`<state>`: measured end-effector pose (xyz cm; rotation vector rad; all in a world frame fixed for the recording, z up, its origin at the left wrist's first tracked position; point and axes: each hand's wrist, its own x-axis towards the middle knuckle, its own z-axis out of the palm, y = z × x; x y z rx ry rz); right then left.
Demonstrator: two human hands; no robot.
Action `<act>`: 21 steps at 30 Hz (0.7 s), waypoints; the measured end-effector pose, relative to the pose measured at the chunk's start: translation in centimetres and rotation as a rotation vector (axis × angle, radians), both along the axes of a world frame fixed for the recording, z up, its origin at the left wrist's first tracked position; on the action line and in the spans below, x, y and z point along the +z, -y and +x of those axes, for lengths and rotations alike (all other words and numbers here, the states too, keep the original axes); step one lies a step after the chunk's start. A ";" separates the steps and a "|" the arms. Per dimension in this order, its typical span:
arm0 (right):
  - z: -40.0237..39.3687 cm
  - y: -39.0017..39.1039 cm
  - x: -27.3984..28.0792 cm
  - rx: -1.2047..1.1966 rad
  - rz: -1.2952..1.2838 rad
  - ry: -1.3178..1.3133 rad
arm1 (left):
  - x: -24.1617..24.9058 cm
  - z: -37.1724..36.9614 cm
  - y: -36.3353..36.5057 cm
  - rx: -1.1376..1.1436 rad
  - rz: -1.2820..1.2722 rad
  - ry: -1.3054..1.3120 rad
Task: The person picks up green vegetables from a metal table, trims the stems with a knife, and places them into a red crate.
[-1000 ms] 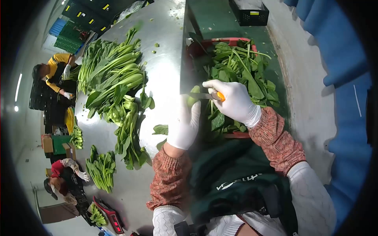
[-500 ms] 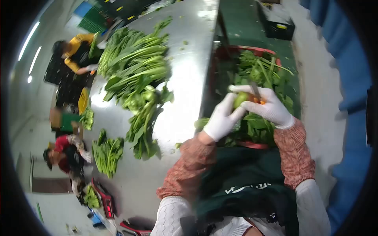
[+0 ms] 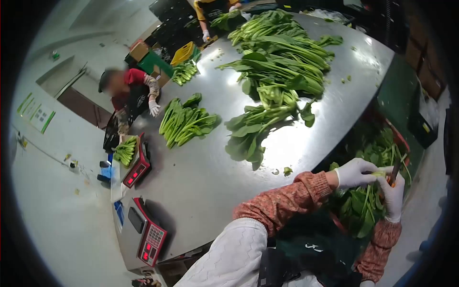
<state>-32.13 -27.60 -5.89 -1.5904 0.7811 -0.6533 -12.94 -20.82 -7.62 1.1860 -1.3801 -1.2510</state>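
Note:
My left hand [image 3: 355, 173], in a white glove, is closed with its fingertips on the pale end of a leafy green [image 3: 379, 174]. Its leaves cannot be clearly told from the greens below. My right hand [image 3: 394, 195], also gloved, is closed around a small knife [image 3: 395, 168]. The dark blade points up, and a bit of orange handle shows between the fingers. Both hands meet above a red crate [image 3: 400, 139] full of loose leafy greens [image 3: 359, 204], beside the metal table [image 3: 201, 210].
A long heap of leafy greens [image 3: 287, 62] covers the table's far part, with a smaller bunch [image 3: 186, 122] nearer. Two red scales [image 3: 152, 241] stand at the left edge. A person in red [image 3: 136, 91] and another in yellow [image 3: 213, 12] are across the table.
The view has swung left, so table and scales show more and my hands appear lower right. The green's cut end has shifted in my fingers; the knife stays in my right hand.

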 end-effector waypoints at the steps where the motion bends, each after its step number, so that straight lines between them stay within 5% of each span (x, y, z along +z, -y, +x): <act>1: 0.3 0.4 -1.5 -0.046 -0.206 0.008 | -0.3 -0.1 0.1 0.051 -0.045 0.024; 6: 1.0 -0.1 -1.6 -0.084 -0.095 -0.024 | -2.6 -0.3 0.1 0.314 -0.336 0.274; 9: 1.6 -0.8 -1.3 -0.108 -0.100 0.028 | -1.9 -0.6 -0.4 0.343 -0.298 0.244; 17: 0.6 -1.1 0.5 -0.082 -0.412 -0.169 | -1.7 0.0 -0.2 0.344 -0.433 0.367; 21: -0.6 0.7 -1.1 -0.290 -0.552 -0.188 | -0.7 0.3 -0.8 0.478 -0.511 0.475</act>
